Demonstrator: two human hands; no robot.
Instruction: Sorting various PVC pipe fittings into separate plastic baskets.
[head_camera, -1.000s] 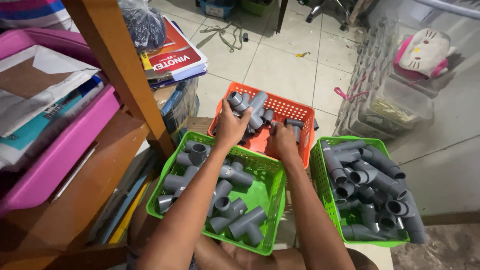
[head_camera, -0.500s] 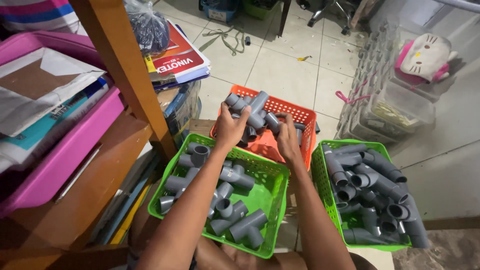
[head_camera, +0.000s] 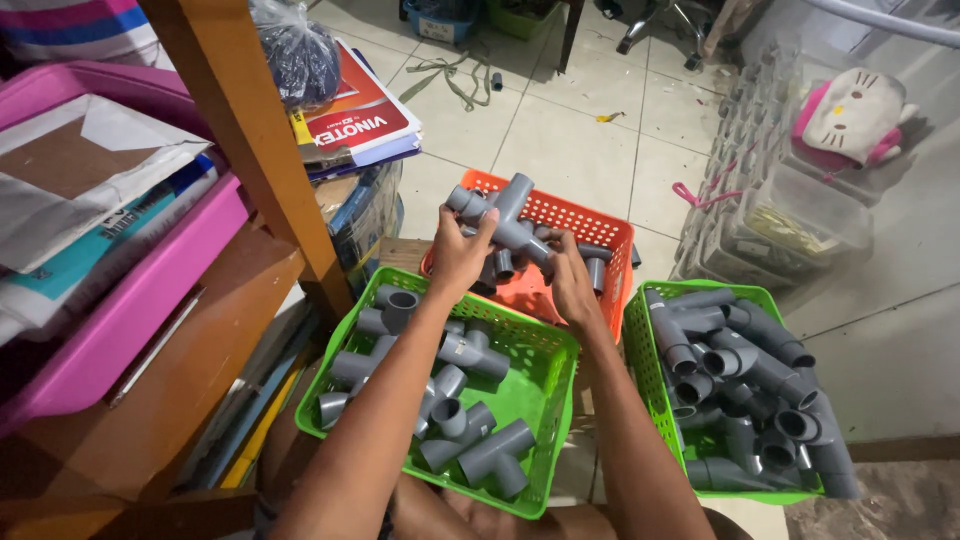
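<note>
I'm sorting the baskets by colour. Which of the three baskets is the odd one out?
The orange basket, farthest from the person, under both hands. The other two, the green basket in the middle and the right green basket, share a colour.

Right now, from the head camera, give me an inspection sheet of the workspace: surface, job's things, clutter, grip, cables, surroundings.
Surface: pale tiled floor with scraps on it.
Job's things: grey pipe fittings lifted above the orange basket; more grey fittings in the near green basket and the right green basket.
Clutter: pink tray, stacked papers, red booklet, dark plastic bag.
Grip: left hand and right hand both closed on the fittings.
Cables: loose strap or cord on the floor; cannot tell which.
Surroundings: wooden post, clear storage boxes, plush toy.
</note>
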